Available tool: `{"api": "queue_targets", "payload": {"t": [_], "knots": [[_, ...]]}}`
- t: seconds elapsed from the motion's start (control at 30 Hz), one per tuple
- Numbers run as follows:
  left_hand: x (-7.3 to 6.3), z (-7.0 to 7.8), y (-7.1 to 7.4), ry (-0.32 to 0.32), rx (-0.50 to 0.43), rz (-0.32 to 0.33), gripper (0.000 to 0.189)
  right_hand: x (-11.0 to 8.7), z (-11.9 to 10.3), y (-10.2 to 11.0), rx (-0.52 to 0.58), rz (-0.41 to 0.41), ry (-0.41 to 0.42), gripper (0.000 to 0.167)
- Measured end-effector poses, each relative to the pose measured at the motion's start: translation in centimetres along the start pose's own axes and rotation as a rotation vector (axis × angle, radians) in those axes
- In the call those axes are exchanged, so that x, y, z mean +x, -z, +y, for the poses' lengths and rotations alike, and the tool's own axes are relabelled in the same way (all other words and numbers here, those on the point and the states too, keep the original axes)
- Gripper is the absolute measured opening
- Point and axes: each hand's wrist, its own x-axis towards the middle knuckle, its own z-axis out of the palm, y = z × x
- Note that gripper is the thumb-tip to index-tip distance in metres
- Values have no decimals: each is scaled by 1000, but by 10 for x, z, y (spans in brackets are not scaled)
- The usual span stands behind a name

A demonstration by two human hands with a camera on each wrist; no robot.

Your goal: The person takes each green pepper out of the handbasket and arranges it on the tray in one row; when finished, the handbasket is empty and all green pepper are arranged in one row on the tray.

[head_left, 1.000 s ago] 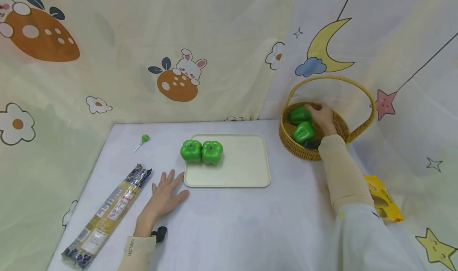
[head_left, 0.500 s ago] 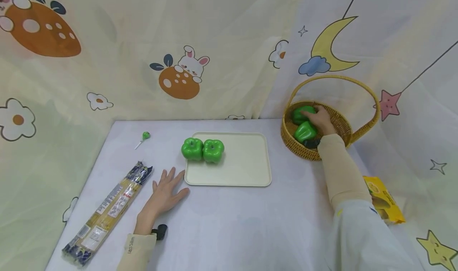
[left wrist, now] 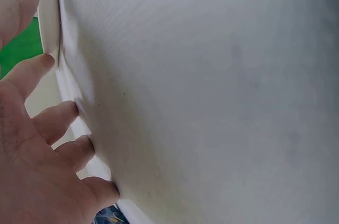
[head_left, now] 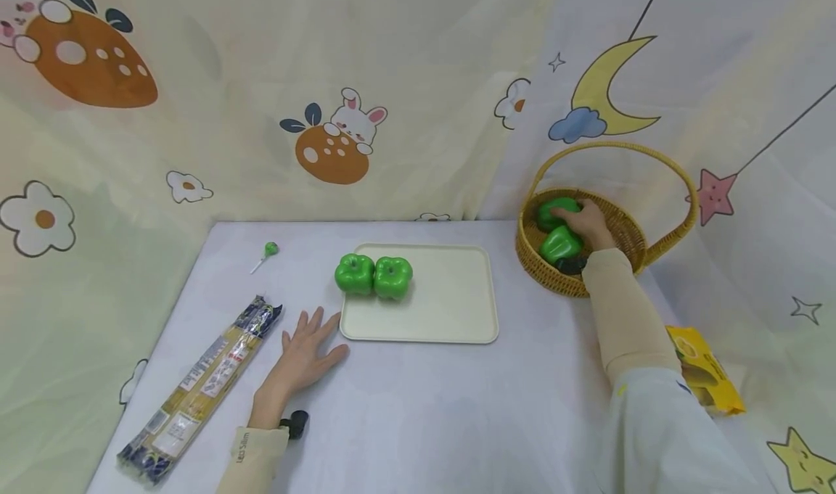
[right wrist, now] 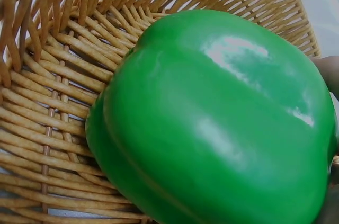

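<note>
Inside the wicker basket, my right hand grips the rear green bell pepper, its thumb across the front. A second green bell pepper lies in front of it, beneath the wrist. One glossy green pepper fills most of the right wrist view, with bits of the hand at the right edge. My left hand rests flat on the table with fingers spread, fingertips at the left edge of the cream tray. Two green bell peppers, one left and one right, sit on that tray.
At the left lies a long pack of dried noodles, with a green lollipop behind it. A yellow package sits right of my right forearm. The basket's tall handle arches over the right hand.
My right hand has shifted slightly left over the rear bell pepper, and its thumb has come across the front. The left hand has stayed in place.
</note>
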Motion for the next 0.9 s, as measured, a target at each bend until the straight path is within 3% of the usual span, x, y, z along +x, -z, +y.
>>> {"api": "queue_targets", "payload": {"t": [0.5,0.73,0.9], "knots": [[2,-3,-1,-6,24,5,69,-11,8,4,37,46,-8,101],[2,-4,-2,1,18,5,69,-13,3,10,80,96,71,97],[1,-5,-3,3,7,11,69,-15,-4,13,52,136,143,94]]}}
